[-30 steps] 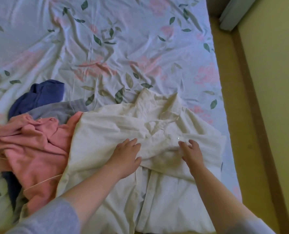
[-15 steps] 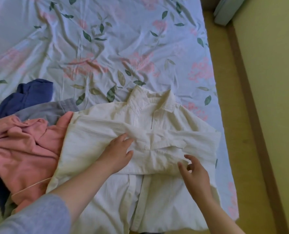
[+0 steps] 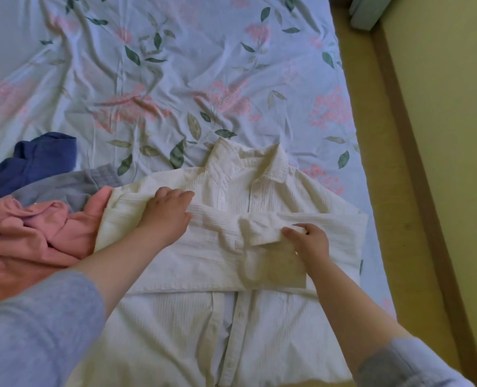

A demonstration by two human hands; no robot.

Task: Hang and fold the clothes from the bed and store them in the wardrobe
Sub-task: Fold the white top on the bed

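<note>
A floral sheet [image 3: 176, 65] covered the bed; a tan floor strip [image 3: 371, 135] ran beside a yellow wall [image 3: 449, 107].

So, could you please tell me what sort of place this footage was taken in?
Most likely a bedroom at home. A bed with a floral sheet fills the view, a white collared shirt lies on it mid-fold under both hands, and more clothes, among them a pink garment, are heaped beside it.
</note>
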